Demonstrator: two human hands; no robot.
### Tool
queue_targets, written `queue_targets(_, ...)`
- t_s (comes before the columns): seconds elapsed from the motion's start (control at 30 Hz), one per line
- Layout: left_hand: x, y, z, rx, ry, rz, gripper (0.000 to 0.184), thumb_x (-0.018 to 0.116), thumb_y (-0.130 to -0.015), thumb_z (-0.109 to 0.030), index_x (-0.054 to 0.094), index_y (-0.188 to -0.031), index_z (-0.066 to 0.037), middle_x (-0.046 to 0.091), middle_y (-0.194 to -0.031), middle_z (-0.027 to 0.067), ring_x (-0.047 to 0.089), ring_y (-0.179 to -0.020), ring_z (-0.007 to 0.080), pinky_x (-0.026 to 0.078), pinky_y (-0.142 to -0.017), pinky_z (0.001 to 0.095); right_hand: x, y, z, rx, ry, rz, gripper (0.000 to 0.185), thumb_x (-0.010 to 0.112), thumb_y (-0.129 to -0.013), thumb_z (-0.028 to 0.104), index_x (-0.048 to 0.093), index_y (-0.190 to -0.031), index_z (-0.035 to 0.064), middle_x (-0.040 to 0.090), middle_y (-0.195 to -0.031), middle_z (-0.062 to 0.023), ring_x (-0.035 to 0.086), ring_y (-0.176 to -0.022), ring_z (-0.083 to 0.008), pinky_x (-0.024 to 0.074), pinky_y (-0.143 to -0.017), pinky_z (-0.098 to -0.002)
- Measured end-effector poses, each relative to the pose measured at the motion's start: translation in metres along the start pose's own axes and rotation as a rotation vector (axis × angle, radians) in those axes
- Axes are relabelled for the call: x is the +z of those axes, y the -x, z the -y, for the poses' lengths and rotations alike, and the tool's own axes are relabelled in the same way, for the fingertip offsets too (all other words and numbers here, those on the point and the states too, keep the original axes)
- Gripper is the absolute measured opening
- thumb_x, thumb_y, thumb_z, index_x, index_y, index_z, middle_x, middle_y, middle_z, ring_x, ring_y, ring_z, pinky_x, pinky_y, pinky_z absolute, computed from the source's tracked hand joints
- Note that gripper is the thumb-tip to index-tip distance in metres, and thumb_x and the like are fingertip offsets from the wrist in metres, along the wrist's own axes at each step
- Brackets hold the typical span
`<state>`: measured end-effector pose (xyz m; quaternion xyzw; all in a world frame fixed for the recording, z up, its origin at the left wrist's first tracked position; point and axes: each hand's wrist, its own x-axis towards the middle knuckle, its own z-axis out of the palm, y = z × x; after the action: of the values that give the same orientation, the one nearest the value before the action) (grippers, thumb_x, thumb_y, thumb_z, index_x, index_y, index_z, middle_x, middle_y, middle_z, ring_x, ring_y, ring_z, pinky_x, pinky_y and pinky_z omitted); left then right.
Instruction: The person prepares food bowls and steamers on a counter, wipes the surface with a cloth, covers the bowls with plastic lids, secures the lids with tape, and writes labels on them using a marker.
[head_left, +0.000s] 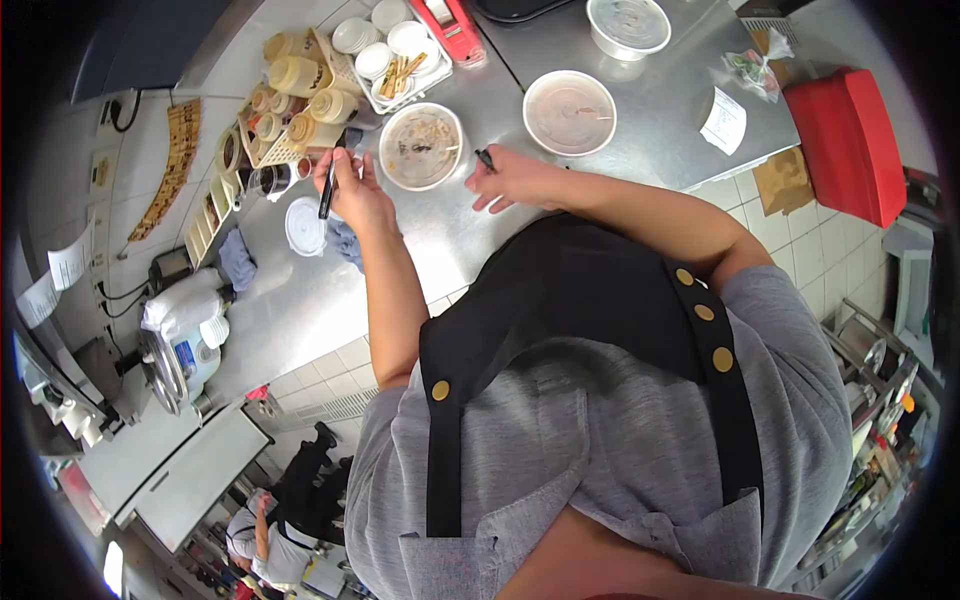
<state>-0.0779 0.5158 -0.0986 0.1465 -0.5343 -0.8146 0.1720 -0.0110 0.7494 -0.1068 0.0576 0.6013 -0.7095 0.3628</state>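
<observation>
My left hand is closed round a black marker, held upright near the sauce bottles. My right hand pinches a small black piece that looks like a marker cap; most of it is hidden by the fingers. Between my hands, on the steel counter, stands a round white bowl under a clear lid, with food showing through. A second lidded bowl with reddish contents sits beyond my right hand, and a third lidded bowl is farther back.
Sauce bottles fill a crate at the left, beside a basket of small white tubs. A white lid and blue cloth lie near my left forearm. A paper slip and red box are right. Other people work behind.
</observation>
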Motion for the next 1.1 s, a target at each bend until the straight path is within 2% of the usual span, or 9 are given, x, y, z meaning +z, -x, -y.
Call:
queue_targets(0.1,0.002,0.002,-0.001,0.057,-0.044,0.042,0.023,0.065,-0.095,-0.015,0.050,-0.113,-0.016,0.062,-0.100,0.0005,0.057,-0.082,0.0094,0.054,-0.075,0.0302,-0.011,0.039,0.025,-0.164,0.318,0.045,0.032,0.067,-0.088,0.020,0.048,-0.105,0.0006,0.060,-0.103,-0.0125,0.069,-0.086,-0.0236,0.0547,-0.069,-0.0363)
queue_targets(0.17,0.010,0.011,-0.004,-0.026,-0.018,0.148,0.026,0.065,-0.095,-0.015,0.050,-0.117,-0.017,0.061,-0.099,-0.0006,0.057,-0.086,0.0096,0.052,-0.080,0.0345,-0.026,0.046,0.010,-0.340,0.511,-0.154,0.031,0.070,-0.084,0.020,0.052,-0.102,0.0014,0.062,-0.104,-0.0120,0.065,-0.090,-0.0273,0.0507,-0.075,-0.0393)
queue_targets(0.27,0.046,0.033,0.000,-0.132,0.026,0.356,0.027,0.065,-0.095,-0.013,0.050,-0.117,-0.015,0.060,-0.094,-0.0001,0.057,-0.083,0.0094,0.052,-0.080,0.0330,-0.062,0.062,0.004,-0.715,0.874,-0.865,0.053,0.079,-0.076,0.020,0.052,-0.117,0.0003,0.061,-0.113,-0.0150,0.052,-0.109,-0.0302,0.0408,-0.097,-0.0397)
queue_targets(0.4,0.094,0.054,0.023,-0.200,0.018,0.589,0.027,0.066,-0.093,-0.010,0.053,-0.117,-0.009,0.060,-0.094,0.0024,0.059,-0.084,0.0118,0.052,-0.081,0.0321,-0.115,0.043,-0.029,-0.559,0.787,-1.345,0.064,0.084,-0.073,0.024,0.047,-0.117,-0.0039,0.060,-0.104,-0.0165,0.055,-0.103,-0.0286,0.0448,-0.092,-0.0399)
queue_targets(0.43,0.110,0.062,0.030,-0.242,-0.006,0.637,0.027,0.066,-0.093,-0.010,0.054,-0.117,-0.008,0.060,-0.095,0.0029,0.059,-0.085,0.0128,0.052,-0.081,0.0326,-0.125,0.043,-0.035,-0.549,0.785,-1.358,0.064,0.084,-0.073,0.024,0.047,-0.117,-0.0039,0.060,-0.104,-0.0165,0.055,-0.103,-0.0286,0.0448,-0.092,-0.0399)
queue_targets(0.5,0.137,0.078,0.049,-0.287,-0.032,0.730,0.029,0.069,-0.092,-0.011,0.055,-0.116,-0.006,0.060,-0.097,0.0040,0.060,-0.086,0.0131,0.052,-0.083,0.0316,-0.136,0.040,-0.045,-0.321,0.136,-0.962,0.063,0.088,-0.070,0.026,0.047,-0.109,-0.0025,0.060,-0.100,-0.0158,0.060,-0.091,-0.0255,0.0503,-0.081,-0.0396)
queue_targets(0.7,0.193,0.108,0.116,-0.056,-0.209,0.910,0.028,0.070,-0.091,-0.009,0.055,-0.114,-0.004,0.060,-0.099,0.0058,0.063,-0.085,0.0135,0.056,-0.079,0.0292,-0.123,0.043,-0.047,-0.239,-0.003,-0.932,0.061,0.090,-0.068,0.020,0.046,-0.105,0.0002,0.059,-0.090,-0.0108,0.060,-0.077,-0.0184,0.0529,-0.068,-0.0344)
queue_targets(0.93,0.173,0.064,0.119,-0.293,0.098,0.645,0.022,0.068,-0.091,-0.005,0.056,-0.110,-0.005,0.060,-0.096,0.0040,0.062,-0.082,0.0122,0.060,-0.074,0.0322,-0.126,0.039,-0.056,-0.313,0.092,-0.918,0.053,0.088,-0.072,0.020,0.048,-0.103,0.0015,0.060,-0.088,-0.0085,0.059,-0.073,-0.0154,0.0522,-0.064,-0.0319)
queue_targets(1.1,0.163,0.028,0.084,-0.235,0.059,0.548,0.027,0.068,-0.090,-0.003,0.055,-0.113,-0.007,0.062,-0.098,0.0047,0.063,-0.082,0.0134,0.061,-0.074,0.0317,-0.125,0.040,-0.052,-0.241,-0.079,-0.844,0.049,0.084,-0.076,0.013,0.045,-0.105,0.0023,0.060,-0.094,-0.0100,0.061,-0.077,-0.0166,0.0543,-0.066,-0.0329)
